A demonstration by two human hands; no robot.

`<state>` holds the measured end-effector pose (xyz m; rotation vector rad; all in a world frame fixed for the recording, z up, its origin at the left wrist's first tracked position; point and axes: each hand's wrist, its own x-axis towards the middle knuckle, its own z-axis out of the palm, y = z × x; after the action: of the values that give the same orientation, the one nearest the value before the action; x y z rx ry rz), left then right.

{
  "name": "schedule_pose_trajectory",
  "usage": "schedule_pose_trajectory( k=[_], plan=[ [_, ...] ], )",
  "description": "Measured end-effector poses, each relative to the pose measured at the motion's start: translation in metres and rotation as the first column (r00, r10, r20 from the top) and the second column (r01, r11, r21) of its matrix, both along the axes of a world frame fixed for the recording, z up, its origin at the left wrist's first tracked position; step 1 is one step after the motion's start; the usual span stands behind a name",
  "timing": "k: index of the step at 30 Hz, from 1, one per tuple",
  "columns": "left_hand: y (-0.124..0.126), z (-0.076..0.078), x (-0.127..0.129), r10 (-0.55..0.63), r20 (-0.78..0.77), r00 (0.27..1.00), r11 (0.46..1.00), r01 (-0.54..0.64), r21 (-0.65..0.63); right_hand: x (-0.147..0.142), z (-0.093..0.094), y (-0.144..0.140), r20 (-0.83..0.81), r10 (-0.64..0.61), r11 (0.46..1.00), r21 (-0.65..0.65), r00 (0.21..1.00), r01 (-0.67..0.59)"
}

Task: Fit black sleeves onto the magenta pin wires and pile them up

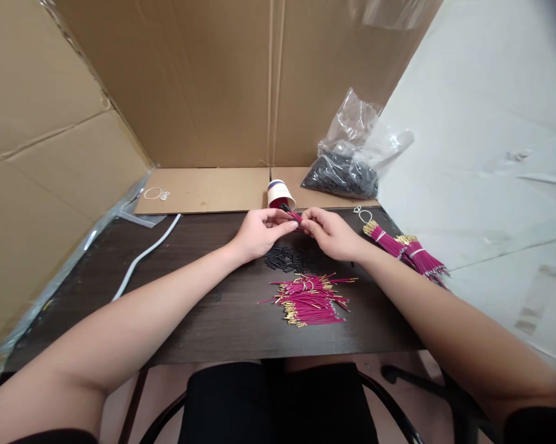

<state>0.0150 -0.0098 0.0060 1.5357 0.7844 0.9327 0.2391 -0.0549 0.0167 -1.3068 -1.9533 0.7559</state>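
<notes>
Above the dark table (204,320), the left hand (258,233) pinches one end of a magenta wire (293,215) with a black tip. Just right, the right hand (332,234) pinches its other end, over black sleeves (285,258) and loose magenta wires (311,300).

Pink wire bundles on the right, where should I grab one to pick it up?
Grab a bundle around its middle, near the pale band, coming straight down from above. It lies flat on the table, the band keeps the wires together there, and the gold tips at the end look pointy. The right hand is nearest.
</notes>
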Motion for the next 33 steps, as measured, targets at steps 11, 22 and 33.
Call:
schedule_pose_trajectory(
  k=[11,22,33],
  plan=[
    [0.002,0.002,0.001,0.025,0.146,0.989,0.971,0.011,-0.239,-0.013,-0.004,-0.006,-0.184,-0.008,0.998,-0.061,0.983,-0.004],
    [0.008,0.001,0.0,0.063,0.163,0.985,0.947,-0.007,-0.323,-0.015,0.006,-0.014,-0.008,-0.064,0.994,0.084,0.998,0.064],
    [0.016,0.008,-0.01,0.019,-0.015,1.0,0.997,-0.02,-0.08,0.0,0.011,-0.01,0.029,-0.141,0.984,0.113,0.99,0.137]
  ],
)
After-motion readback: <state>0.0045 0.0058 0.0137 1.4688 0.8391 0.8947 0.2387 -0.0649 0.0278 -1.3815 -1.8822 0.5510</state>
